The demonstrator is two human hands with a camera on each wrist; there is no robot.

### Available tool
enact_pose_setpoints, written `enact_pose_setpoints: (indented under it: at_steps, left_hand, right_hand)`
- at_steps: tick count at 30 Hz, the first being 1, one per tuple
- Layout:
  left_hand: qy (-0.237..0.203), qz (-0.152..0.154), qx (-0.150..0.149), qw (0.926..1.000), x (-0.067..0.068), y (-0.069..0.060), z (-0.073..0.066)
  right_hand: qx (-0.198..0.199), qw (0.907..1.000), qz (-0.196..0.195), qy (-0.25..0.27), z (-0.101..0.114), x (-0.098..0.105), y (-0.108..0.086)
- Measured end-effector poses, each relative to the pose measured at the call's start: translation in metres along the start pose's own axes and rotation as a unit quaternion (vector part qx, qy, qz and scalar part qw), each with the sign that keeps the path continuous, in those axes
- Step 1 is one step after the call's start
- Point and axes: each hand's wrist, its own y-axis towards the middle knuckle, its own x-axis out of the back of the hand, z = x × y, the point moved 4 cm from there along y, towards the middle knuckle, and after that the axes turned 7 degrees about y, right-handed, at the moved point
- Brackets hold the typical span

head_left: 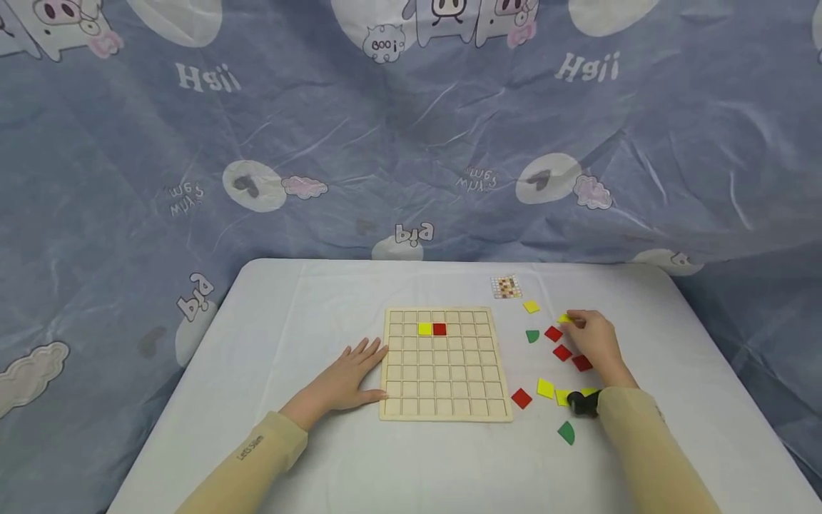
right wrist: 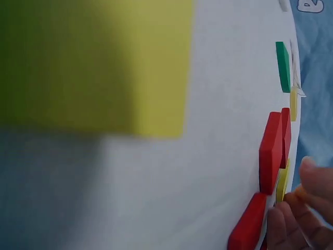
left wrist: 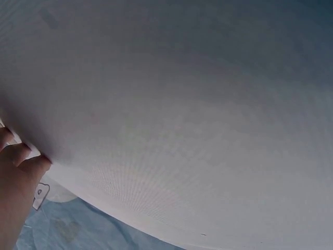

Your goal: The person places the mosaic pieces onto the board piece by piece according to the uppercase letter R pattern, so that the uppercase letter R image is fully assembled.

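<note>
A wooden grid board [head_left: 409,360] lies on the white table, with a yellow square tile [head_left: 425,329] and a red square tile [head_left: 439,329] side by side in its second row. My left hand [head_left: 347,375] lies with spread fingers at the board's left edge; its fingers [left wrist: 35,165] show in the left wrist view. To the right of the board, my right hand [head_left: 594,341] pinches a yellow tile [head_left: 564,318] between thumb and fingers. The right wrist view shows that yellow tile [right wrist: 282,182] at the fingertips, beyond several red tiles [right wrist: 270,153].
Loose red tiles [head_left: 561,353], yellow tiles [head_left: 545,388] and green quarter-round pieces [head_left: 566,432] lie right of the board. A small pattern card [head_left: 506,287] lies behind it. A black object [head_left: 583,404] sits by the right sleeve. A printed blue cloth [head_left: 411,143] hangs behind the table.
</note>
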Motion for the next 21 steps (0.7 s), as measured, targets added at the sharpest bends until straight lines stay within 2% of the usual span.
enact_pose_setpoints:
  at_steps: [7, 14, 17, 21]
  left_hand:
    - [-0.003, 0.007, -0.002, 1.0, 0.0, -0.003, 0.002]
    - [0.001, 0.01, -0.004, 0.9999, 0.001, 0.0, 0.001]
    - [-0.006, 0.013, -0.006, 0.9999, 0.0, 0.001, 0.0]
    - [-0.013, 0.01, -0.001, 0.9999, -0.001, 0.001, 0.0]
  right_hand:
    - [-0.017, 0.9996, 0.0, -0.023, -0.002, -0.01, 0.009]
    - [-0.078, 0.9961, 0.01, -0.041, -0.001, -0.007, 0.012]
    - [-0.085, 0.9955, 0.015, -0.04, -0.003, -0.005, 0.01]
    - [-0.076, 0.9966, 0.015, -0.029, 0.0, -0.005, 0.006]
